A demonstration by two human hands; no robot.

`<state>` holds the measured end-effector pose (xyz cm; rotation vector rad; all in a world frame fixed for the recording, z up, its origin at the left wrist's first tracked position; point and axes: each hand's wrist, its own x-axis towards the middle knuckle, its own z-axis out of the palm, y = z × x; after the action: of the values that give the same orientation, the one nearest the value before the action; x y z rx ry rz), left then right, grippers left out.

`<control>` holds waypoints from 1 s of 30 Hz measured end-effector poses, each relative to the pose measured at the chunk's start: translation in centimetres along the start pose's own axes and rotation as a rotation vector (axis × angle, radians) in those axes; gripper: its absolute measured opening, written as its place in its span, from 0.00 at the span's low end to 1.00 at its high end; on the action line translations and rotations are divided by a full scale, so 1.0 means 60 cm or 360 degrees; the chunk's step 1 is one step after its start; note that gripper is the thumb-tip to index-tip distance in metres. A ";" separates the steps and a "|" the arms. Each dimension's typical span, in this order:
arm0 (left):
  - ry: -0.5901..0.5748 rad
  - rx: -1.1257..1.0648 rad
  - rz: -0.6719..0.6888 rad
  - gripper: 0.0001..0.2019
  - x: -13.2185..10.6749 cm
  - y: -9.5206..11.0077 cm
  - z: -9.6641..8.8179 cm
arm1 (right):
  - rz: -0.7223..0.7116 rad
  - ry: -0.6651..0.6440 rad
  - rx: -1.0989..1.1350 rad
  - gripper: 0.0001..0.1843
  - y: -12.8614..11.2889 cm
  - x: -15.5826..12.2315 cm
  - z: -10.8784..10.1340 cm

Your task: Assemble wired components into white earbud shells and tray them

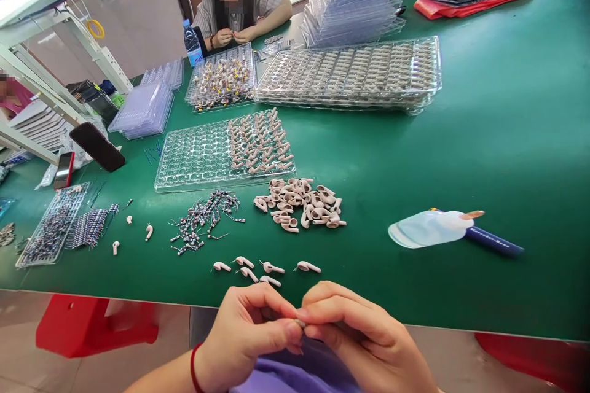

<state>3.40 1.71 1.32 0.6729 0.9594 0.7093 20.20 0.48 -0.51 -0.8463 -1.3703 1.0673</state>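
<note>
Close to the table's near edge, my left hand [251, 334] and my right hand [357, 334] meet at the fingertips, both closed in a pinch. Between them is a small beige-grey piece [300, 323], apparently an earbud shell; my fingers hide most of it. Just beyond my hands lie several earbud shells with thin wires sticking out, such as one earbud shell [310, 267]. Farther out is a heap of loose beige earbud shells [318, 206]. Left of it sits a tangled pile of tiny wired components [209, 215].
A clear tray [188, 156] holds rows of shells on its right side. Behind stand stacked filled trays [348, 77] and a water bottle [192, 43]. At right lies a translucent bottle [428, 230] by a blue tool handle [495, 241]. A co-worker [242, 6] sits opposite.
</note>
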 end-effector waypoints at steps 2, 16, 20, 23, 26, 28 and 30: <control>-0.0014 -0.0015 0.0017 0.15 0.000 0.000 0.000 | -0.0010 0.0030 0.0015 0.08 0.001 -0.001 0.002; -0.0023 0.0127 0.0000 0.17 0.004 0.008 -0.009 | 0.0013 0.0001 0.0017 0.07 0.014 0.000 -0.001; -0.0030 0.0530 0.0048 0.18 0.023 0.051 -0.024 | -0.0039 -0.0372 -0.0347 0.08 0.029 0.050 -0.031; 0.0022 0.1290 0.0351 0.11 0.056 0.091 -0.037 | -0.0059 -0.0557 -0.1041 0.08 0.050 0.125 -0.039; 0.0041 0.2013 0.0556 0.06 0.096 0.116 -0.053 | -0.0053 -0.0737 -0.1272 0.06 0.076 0.203 -0.014; 0.0037 0.2221 0.0563 0.06 0.118 0.122 -0.064 | -0.0049 -0.0911 -0.1390 0.07 0.090 0.240 0.012; 0.0019 0.2262 0.0546 0.06 0.129 0.124 -0.074 | -0.0045 -0.1035 -0.1468 0.12 0.097 0.259 0.032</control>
<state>0.80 13.04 1.47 2.1059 1.3080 0.2087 16.27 16.75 -0.66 -1.1644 -2.5051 0.6678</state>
